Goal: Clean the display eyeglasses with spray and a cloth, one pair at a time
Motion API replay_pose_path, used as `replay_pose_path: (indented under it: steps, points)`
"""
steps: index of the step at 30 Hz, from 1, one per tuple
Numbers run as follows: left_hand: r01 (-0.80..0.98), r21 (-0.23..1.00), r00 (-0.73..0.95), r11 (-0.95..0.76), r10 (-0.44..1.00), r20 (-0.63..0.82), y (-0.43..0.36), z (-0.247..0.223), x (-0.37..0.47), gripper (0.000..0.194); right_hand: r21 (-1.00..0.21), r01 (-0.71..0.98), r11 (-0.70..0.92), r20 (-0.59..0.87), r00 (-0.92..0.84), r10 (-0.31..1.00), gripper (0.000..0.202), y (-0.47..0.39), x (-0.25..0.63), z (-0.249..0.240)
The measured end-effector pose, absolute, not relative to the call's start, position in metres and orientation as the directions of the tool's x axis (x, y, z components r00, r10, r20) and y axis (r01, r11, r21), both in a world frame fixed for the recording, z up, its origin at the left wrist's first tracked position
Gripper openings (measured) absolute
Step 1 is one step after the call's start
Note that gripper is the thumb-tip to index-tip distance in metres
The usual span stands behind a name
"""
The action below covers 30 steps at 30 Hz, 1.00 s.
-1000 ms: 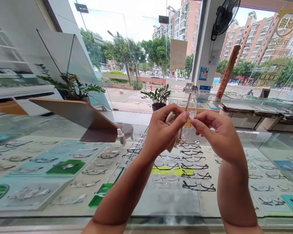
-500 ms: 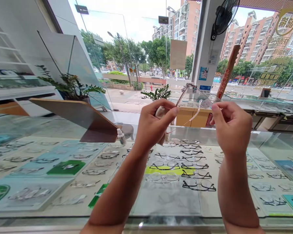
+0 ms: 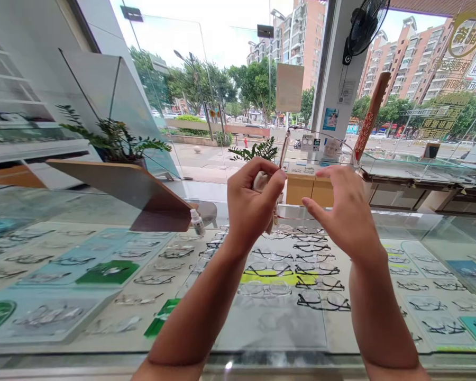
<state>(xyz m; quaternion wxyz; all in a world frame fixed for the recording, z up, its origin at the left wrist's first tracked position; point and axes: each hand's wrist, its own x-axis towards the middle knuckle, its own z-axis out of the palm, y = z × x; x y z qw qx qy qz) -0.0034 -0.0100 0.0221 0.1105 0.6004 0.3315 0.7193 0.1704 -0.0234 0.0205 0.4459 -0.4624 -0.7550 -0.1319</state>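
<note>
Near the centre, my left hand (image 3: 255, 198) pinches a pair of thin-framed glasses (image 3: 284, 150) by one side; they stand upright above its fingertips. A pale cloth-like item shows in the same hand, partly hidden by the fingers. To the right, my right hand (image 3: 339, 209) has its thumb and fingers apart, with nothing gripped between them. The far part of the glasses reaches behind and above the right fingers; whether it touches them I cannot tell. Both hands are above the glass counter.
Rows of glasses (image 3: 319, 301) lie in the glass display counter (image 3: 190, 361). A small white bottle (image 3: 197, 222) stands beside a slanted brown board (image 3: 122, 182) on the left. Beyond are a potted plant (image 3: 121, 138), another display counter (image 3: 412, 166) and a wall fan (image 3: 365, 29).
My right hand has opened and moved left, closer to the left hand. The glasses have turned and their thin side piece now stands more upright. The left hand keeps its pinch.
</note>
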Motion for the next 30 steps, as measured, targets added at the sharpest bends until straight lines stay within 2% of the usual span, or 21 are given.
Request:
replay_pose_path:
  steps: [4,8,11,15,18,24,30]
  points:
    - [0.246,0.585,-0.260,-0.773,0.529,0.808,-0.009,0.022,-0.004,0.016,-0.297,0.743,0.600,0.704,-0.255,0.663,0.039,-0.027,0.171,0.023]
    - [0.224,0.584,-0.113,-0.780,0.575,0.810,-0.010,0.019,-0.002,0.016,-0.464,0.545,0.698,0.661,-0.312,0.683,0.052,-0.035,0.170,0.027]
    - [0.268,0.519,-0.049,-0.811,0.527,0.848,-0.009,0.016,0.001,0.015,-0.574,0.438,0.691,0.621,-0.317,0.717,0.057,-0.037,0.168,0.026]
    - [0.330,0.479,-0.107,-0.813,0.472,0.875,-0.007,0.014,0.006,0.017,-0.687,0.337,0.643,0.572,-0.295,0.765,0.054,-0.035,0.164,0.025]
    - [0.283,0.487,-0.142,-0.826,0.466,0.873,-0.006,0.013,0.008,0.018,-0.717,0.305,0.627,0.546,-0.314,0.777,0.045,-0.032,0.163,0.025]
    - [0.185,0.440,-0.192,-0.879,0.407,0.893,-0.005,0.011,0.007,0.014,-0.715,0.205,0.668,0.600,-0.311,0.737,0.043,-0.026,0.160,0.021]
    - [0.084,0.523,-0.129,-0.848,0.511,0.850,-0.021,0.019,-0.001,0.014,-0.759,-0.016,0.650,0.621,-0.315,0.717,0.033,-0.028,0.148,0.018]
